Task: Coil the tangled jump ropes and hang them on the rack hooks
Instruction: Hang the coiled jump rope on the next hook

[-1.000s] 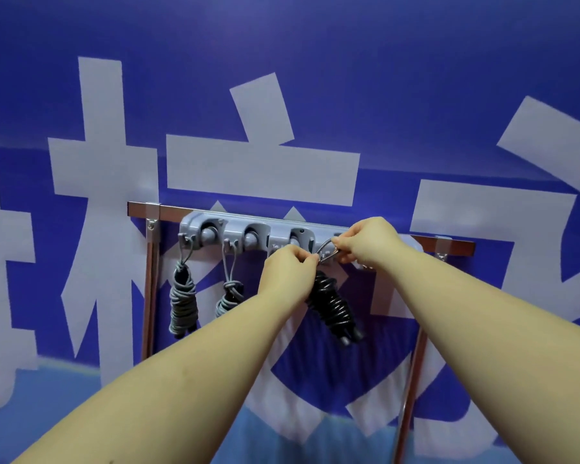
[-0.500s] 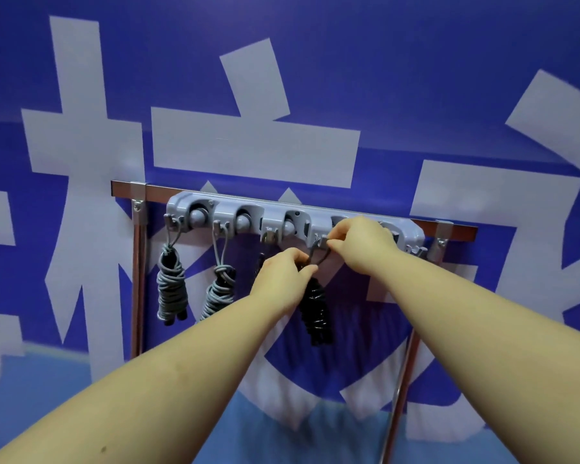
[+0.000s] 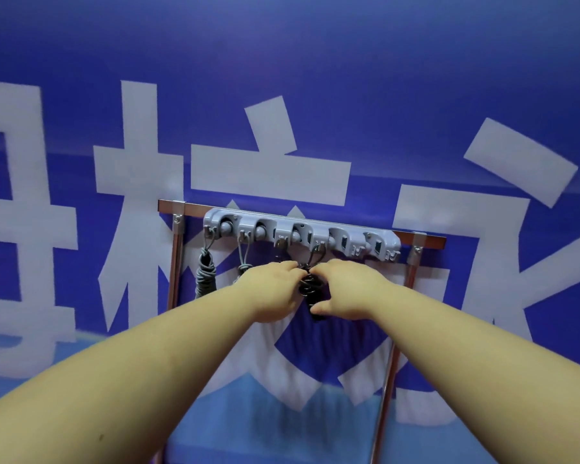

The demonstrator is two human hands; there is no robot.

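Note:
A grey plastic hook rack (image 3: pixel 300 236) is fixed along a copper-coloured bar (image 3: pixel 195 206) against a blue wall. A coiled grey jump rope (image 3: pixel 205 276) hangs from the leftmost hook. A second grey coil (image 3: pixel 244 265) hangs from the hook beside it, its lower part hidden behind my left hand. A black coiled jump rope (image 3: pixel 310 286) hangs by its loop from the fourth hook. My left hand (image 3: pixel 275 289) and my right hand (image 3: pixel 347 289) close around the black coil from either side, just under the rack.
The bar rests on two thin metal legs, one on the left (image 3: pixel 173 262) and one on the right (image 3: pixel 387 380). The blue wall (image 3: pixel 315 78) carries large white characters. The rightmost hooks (image 3: pixel 379 246) on the rack carry nothing.
Both hands have dropped from the hook down to the black coil's body. The black rope's loop now hangs on the fourth hook. The camera has shifted, so the rack sits lower in view.

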